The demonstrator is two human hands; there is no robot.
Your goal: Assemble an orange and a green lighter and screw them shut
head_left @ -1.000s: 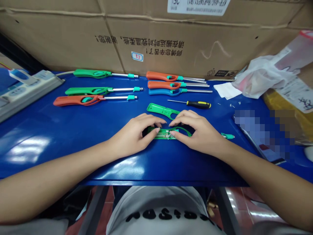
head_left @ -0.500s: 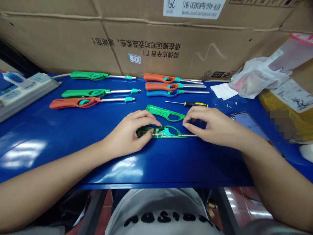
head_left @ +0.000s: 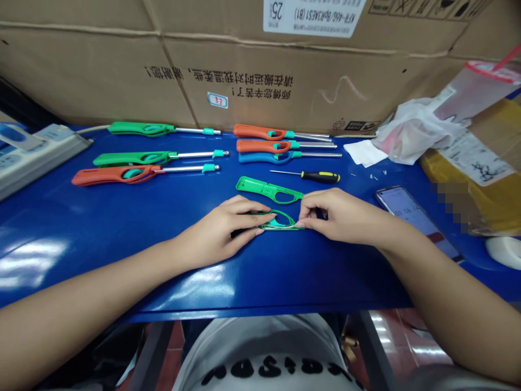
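Note:
An opened green lighter (head_left: 290,214) lies on the blue table in front of me, its turquoise trigger showing inside the handle shell. My left hand (head_left: 234,225) is closed over the handle end, with thumb and fingers along both sides and most of that end hidden. At the front of the handle my right hand (head_left: 331,214) pinches a thin white wire (head_left: 280,226) that runs along the lower edge of the shell; the metal tube is hidden behind these fingers. Just beyond the lighter rests the loose green shell half (head_left: 260,187), its tip close to my right knuckles.
Several lighters stand in two groups at the back, including an orange one (head_left: 118,174) and a blue one (head_left: 264,157). A screwdriver (head_left: 321,177) lies behind the shell half. On the right are small screws, a phone (head_left: 411,212) and a bagged cup; a power strip (head_left: 44,152) is left.
My right thumb and fingertips have closed together and moved left to the handle's front. My left hand has slid right over the inner parts. The camera view has shifted slightly.

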